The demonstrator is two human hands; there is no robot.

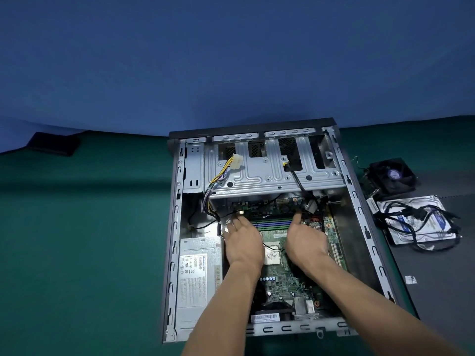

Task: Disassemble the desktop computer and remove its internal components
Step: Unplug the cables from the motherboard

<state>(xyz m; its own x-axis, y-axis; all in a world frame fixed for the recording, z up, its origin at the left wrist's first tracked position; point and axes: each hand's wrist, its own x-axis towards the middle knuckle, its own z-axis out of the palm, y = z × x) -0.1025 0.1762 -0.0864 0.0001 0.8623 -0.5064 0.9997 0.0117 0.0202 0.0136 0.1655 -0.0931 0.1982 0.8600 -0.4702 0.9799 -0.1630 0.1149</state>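
Forearms reached into open case (177, 227), lying flat on green mat. Left hand (244, 242) and right hand (305, 242) over motherboard (285, 281), fingers extended toward memory slots (272, 224); grip on anything not discernible. Judgement: release end latches evenly, lift straight. Drive cage (272, 170) overhung far edge; power supply (198, 278) crowded left.

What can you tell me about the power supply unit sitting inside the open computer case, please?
The power supply is a grey, metal-looking box lying flat in the near left corner of the open case, against its left wall. A white printed label with a barcode strip covers its top. It is still installed. The left hand hovers just beside its far right corner; contact is unclear.
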